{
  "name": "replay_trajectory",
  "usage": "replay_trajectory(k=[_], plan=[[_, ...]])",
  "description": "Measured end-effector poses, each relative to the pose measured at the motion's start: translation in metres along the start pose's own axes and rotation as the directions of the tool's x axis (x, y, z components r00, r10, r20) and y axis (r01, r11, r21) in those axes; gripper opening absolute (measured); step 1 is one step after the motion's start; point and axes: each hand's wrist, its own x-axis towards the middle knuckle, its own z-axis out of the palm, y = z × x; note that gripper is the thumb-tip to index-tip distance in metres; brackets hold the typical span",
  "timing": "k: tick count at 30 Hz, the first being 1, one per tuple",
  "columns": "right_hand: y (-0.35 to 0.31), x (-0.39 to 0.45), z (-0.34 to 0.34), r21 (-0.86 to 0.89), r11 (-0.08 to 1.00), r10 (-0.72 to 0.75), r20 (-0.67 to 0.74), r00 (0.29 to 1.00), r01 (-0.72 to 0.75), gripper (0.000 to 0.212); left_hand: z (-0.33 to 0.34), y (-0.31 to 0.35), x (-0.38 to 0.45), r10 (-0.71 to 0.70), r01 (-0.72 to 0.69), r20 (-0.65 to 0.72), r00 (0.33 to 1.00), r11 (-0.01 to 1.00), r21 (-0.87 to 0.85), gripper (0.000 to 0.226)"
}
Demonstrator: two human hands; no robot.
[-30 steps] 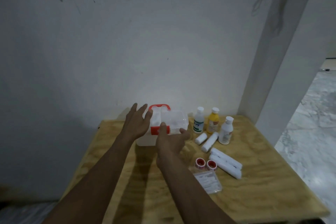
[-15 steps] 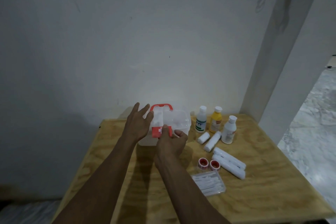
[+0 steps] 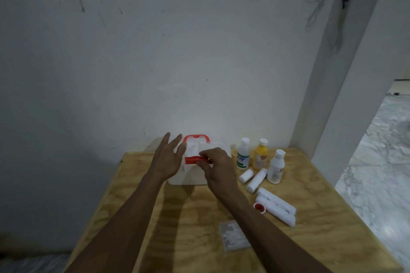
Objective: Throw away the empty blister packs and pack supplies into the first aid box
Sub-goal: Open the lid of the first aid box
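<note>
A white first aid box [image 3: 188, 176] with a red handle [image 3: 196, 137] stands at the back of the wooden table [image 3: 137, 217], lid down. My right hand [image 3: 216, 165] pinches the red front latch [image 3: 192, 159], which is tipped up. My left hand [image 3: 167, 157] rests flat against the box's left side, fingers spread. To the right stand a white bottle with a green label [image 3: 242, 154], a yellow bottle [image 3: 260, 154] and a white bottle [image 3: 276, 167]. Several white bandage rolls [image 3: 276, 207] lie nearby. A clear packet [image 3: 233, 236] lies near my right forearm.
A red-cored tape roll [image 3: 258, 206] sits beside the long bandage rolls. The table stands against a white wall, with a white pillar [image 3: 337, 95] at its right rear corner. Marble floor [image 3: 377, 162] lies beyond the table's right edge.
My right hand has closed on the red latch and swung it upward from the box front. The left hand stays on the box side. The camera has tilted a little.
</note>
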Motion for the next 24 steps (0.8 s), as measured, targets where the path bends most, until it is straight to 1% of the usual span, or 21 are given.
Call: replay_trajectory(k=[2,3,5,8,10,12,14,17,21,23,24], plan=[[0.004,0.009,-0.004,-0.177,0.977,-0.117,0.036,0.992,0.122,0.016,-0.001,-0.001,0.0,0.002,-0.002,0.002,1.0,1.0,0.004,0.056],[0.006,0.012,-0.006,-0.234,0.957,-0.165,0.053,0.985,0.173,0.015,-0.001,-0.001,0.0,0.003,-0.003,0.004,1.0,1.0,0.002,0.056],[0.006,0.018,-0.01,-0.28,0.934,-0.206,0.091,0.974,0.224,0.019,-0.002,-0.002,-0.001,-0.003,0.003,0.0,1.0,1.0,-0.017,0.056],[0.006,0.022,-0.016,-0.235,0.941,-0.207,0.174,0.963,0.245,0.024,-0.001,-0.003,-0.004,-0.064,0.058,-0.041,0.997,0.988,-0.141,0.058],[0.003,0.024,-0.02,-0.191,0.953,-0.199,0.195,0.96,0.236,0.023,-0.001,0.0,-0.007,-0.149,0.125,-0.079,0.986,0.959,-0.254,0.058],[0.002,0.027,-0.024,-0.158,0.961,-0.196,0.201,0.96,0.229,0.019,-0.002,0.002,-0.011,-0.22,0.179,-0.092,0.971,0.928,-0.326,0.059],[0.001,0.029,-0.027,-0.137,0.965,-0.194,0.194,0.962,0.222,0.016,-0.004,0.003,-0.012,-0.25,0.192,-0.09,0.964,0.89,-0.414,0.064],[-0.004,0.041,-0.03,-0.103,0.971,-0.199,0.17,0.965,0.218,0.015,-0.009,0.006,-0.016,-0.271,0.181,-0.106,0.957,0.838,-0.514,0.078],[-0.017,0.073,-0.037,-0.042,0.982,-0.181,0.083,0.98,0.185,0.016,-0.008,0.006,-0.018,-0.287,0.168,-0.128,0.949,0.808,-0.565,0.09],[-0.021,0.092,-0.039,0.007,0.986,-0.169,0.038,0.985,0.169,0.016,-0.004,0.005,-0.017,-0.263,0.153,-0.147,0.954,0.842,-0.517,0.093],[-0.023,0.102,-0.039,0.031,0.987,-0.155,0.015,0.988,0.155,0.017,-0.002,0.005,-0.016,-0.236,0.14,-0.152,0.96,0.871,-0.471,0.09]])
